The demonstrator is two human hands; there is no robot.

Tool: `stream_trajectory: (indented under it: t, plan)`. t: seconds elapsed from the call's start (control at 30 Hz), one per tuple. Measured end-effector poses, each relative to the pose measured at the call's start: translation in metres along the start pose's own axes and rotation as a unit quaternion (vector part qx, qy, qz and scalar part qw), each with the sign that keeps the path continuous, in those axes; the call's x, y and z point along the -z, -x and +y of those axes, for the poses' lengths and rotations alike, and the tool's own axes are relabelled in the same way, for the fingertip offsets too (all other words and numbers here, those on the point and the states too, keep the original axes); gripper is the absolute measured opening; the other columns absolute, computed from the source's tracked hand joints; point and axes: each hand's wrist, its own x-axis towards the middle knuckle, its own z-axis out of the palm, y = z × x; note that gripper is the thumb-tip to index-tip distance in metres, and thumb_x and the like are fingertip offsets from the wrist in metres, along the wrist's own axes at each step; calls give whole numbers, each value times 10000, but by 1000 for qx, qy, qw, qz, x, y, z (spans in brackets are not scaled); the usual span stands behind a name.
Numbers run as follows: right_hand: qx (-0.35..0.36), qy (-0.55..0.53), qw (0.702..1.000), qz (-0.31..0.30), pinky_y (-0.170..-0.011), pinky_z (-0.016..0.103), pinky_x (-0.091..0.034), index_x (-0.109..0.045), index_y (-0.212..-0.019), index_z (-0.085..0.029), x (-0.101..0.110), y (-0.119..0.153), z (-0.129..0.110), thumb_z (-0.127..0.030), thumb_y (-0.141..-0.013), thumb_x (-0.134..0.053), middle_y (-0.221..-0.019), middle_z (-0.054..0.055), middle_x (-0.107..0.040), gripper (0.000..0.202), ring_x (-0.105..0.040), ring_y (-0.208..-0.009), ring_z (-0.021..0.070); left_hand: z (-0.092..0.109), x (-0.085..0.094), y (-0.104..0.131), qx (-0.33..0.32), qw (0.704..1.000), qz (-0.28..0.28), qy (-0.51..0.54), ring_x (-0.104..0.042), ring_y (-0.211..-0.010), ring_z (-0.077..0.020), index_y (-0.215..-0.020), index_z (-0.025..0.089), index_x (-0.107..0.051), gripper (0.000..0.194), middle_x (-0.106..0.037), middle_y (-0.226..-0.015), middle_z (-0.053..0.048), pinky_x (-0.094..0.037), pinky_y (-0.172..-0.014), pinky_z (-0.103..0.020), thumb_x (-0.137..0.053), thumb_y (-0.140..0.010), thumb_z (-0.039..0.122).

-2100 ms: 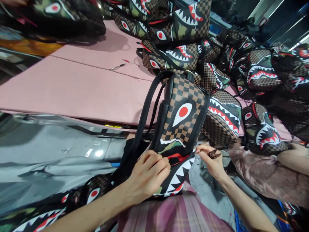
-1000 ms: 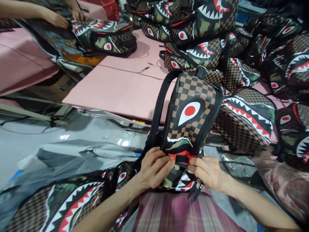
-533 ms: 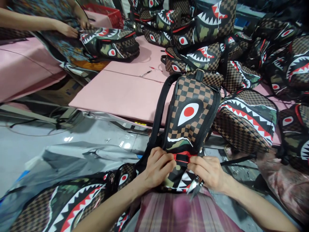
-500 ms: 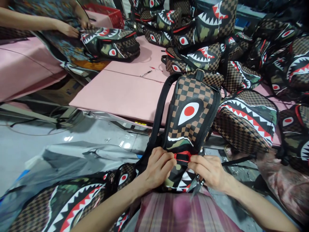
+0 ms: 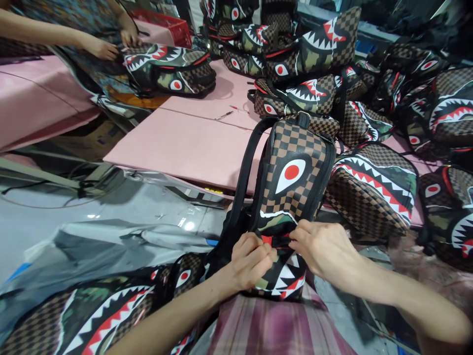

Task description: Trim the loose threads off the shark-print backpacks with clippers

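Left hand [image 5: 253, 261]: grip pinching left end of red-edged pocket opening [image 5: 281, 241] | checkered backpack [image 5: 291, 172]: stood between the arms, at front edge of pink worktop [image 5: 185, 143] | right hand [image 5: 325, 249]: grip pinching opening's right end | shark-mouth bag [image 5: 373, 187]: lay just beside backpack.

Cool light is falling over the pink table [image 5: 173, 143], casting a soft shadow [image 5: 223, 89] there and a faint sheen on the checked backpack [image 5: 295, 153]. White glare [image 5: 189, 225] is shining off the floor [image 5: 148, 199]; the outer edges are looking stretched and soft.
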Motion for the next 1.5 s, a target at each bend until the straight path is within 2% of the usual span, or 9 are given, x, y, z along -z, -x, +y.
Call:
stream_trajectory:
  t: [0.1, 0.27, 0.43, 0.67, 0.77, 0.93, 1.07, 1.27, 1.5]
  plan:
    - [-21, -27, 999, -20, -472, 275, -175, -596, -785, -183, 2, -2, 1, -239, -910, -418, -724, 6, -580, 224, -514, -546, 102, 0, 2, -4, -32, 999, 21, -2, -484, -611, -115, -729, 144, -593, 101, -604, -630, 5, -429, -549, -263, -595, -753, 45]
    - [-36, -23, 999, -27, -488, 280, -177, -605, -797, -175, 3, -3, -3, -240, -906, -424, -753, 20, -587, 221, -542, -609, 115, -1, -1, -4, -14, 998, 52, 18, -479, -620, -110, -721, 133, -599, 116, -589, -625, 6, -413, -559, -261, -603, -735, 18]
    - [-47, -12, 999, -5, -476, 276, -176, -609, -799, -176, -5, -6, -10, -226, -892, -434, -754, 22, -598, 205, -555, -615, 123, -3, -4, 0, -21, 998, 43, 39, -494, -643, -122, -752, 114, -607, 93, -599, -645, -14, -412, -578, -275, -606, -731, 24]
    - [-105, -131, 976, 140, -563, 234, -337, -607, -958, -177, -19, 3, -4, -255, -918, -401, -865, 32, -618, 224, -573, -679, 118, -1, 0, -7, -16, 999, 45, 27, -485, -632, -121, -719, 139, -596, 106, -587, -595, -5, -419, -586, -273, -576, -753, 41]
    - [-106, -141, 979, 104, -566, 231, -341, -618, -935, -185, -11, 8, 1, -240, -890, -456, -851, 20, -620, 177, -580, -692, 121, -1, 1, -8, -20, 998, 42, 29, -488, -629, -120, -711, 141, -594, 105, -587, -606, -4, -424, -589, -272, -580, -755, 47]
    - [-93, -49, 994, -9, -506, 237, -275, -649, -847, -200, 8, 0, -1, -254, -874, -472, -768, 10, -615, 187, -581, -647, 123, 1, 1, -11, -18, 998, 50, 32, -480, -626, -118, -670, 144, -574, 136, -566, -573, 5, -432, -594, -262, -585, -746, 31]
    - [-89, -17, 995, -50, -502, 237, -262, -646, -830, -195, 12, -8, -5, -270, -892, -441, -784, 20, -623, 227, -581, -647, 117, 2, 2, -13, -13, 998, 54, 33, -481, -614, -116, -657, 145, -566, 146, -571, -557, 8, -430, -583, -260, -582, -741, 27]
    - [-90, -18, 995, -35, -497, 257, -261, -642, -841, -191, 6, -9, -9, -259, -894, -434, -804, 21, -624, 226, -597, -698, 130, 0, 4, -12, -13, 999, 35, 33, -524, -633, -120, -693, 149, -582, 124, -604, -601, 3, -457, -601, -273, -582, -744, 36]
    - [-123, -64, 990, 32, -517, 236, -276, -654, -917, -200, 5, -1, -1, -270, -896, -438, -834, 17, -626, 228, -587, -684, 114, 5, 6, -15, 14, 998, 46, 27, -513, -585, -104, -665, 166, -566, 161, -589, -587, 22, -446, -566, -254, -577, -755, 32]
